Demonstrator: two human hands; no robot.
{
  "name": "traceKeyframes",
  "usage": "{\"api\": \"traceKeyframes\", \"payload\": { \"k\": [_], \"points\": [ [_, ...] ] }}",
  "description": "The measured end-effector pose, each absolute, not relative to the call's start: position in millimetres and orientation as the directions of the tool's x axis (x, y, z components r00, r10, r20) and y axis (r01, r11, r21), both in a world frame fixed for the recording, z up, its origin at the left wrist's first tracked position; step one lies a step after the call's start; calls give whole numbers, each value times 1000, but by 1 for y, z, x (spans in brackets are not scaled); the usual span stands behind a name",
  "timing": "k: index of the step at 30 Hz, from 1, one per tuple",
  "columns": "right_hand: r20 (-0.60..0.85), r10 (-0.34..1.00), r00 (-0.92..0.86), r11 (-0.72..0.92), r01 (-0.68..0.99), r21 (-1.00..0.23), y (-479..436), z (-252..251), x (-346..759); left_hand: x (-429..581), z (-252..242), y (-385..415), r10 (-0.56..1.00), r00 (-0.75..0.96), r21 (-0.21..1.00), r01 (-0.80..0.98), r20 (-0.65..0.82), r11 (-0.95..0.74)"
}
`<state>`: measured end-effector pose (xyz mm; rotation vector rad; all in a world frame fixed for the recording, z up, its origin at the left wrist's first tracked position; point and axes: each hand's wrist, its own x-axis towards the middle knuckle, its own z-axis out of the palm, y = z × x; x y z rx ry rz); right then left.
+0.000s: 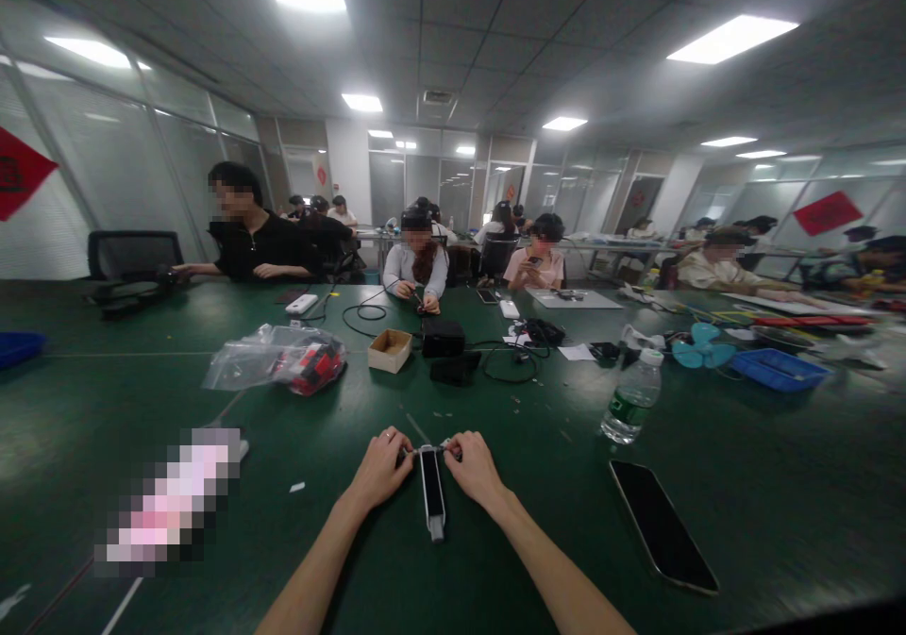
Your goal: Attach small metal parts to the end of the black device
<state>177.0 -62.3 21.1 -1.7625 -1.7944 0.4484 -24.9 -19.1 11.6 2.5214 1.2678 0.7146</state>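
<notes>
Jutting from between left fingers (394, 442) and right fingers (459, 443) is a slim device (432, 492).

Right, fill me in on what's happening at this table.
The person wearing the camera has the left hand and right hand at either side of the far end of a slim white-edged device on the green table. Exactly what their fingers grip is too small to tell. A dark-screened phone lies to the right, with a clear bottle standing just beyond it. Across the table, a person in a light top handles something small and dark.
</notes>
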Motion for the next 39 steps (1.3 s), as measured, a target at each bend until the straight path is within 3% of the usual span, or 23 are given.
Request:
{"api": "traceKeyframes", "payload": {
  "k": [23,39],
  "points": [
    [232,972,-15,154,789,-595,-60,20,186,-25,13,-19,812,501,441,681,301,-584],
    [255,964,-79,232,721,-653,-59,14,186,-25,13,-17,798,520,424,676,305,-603]
  ]
}}
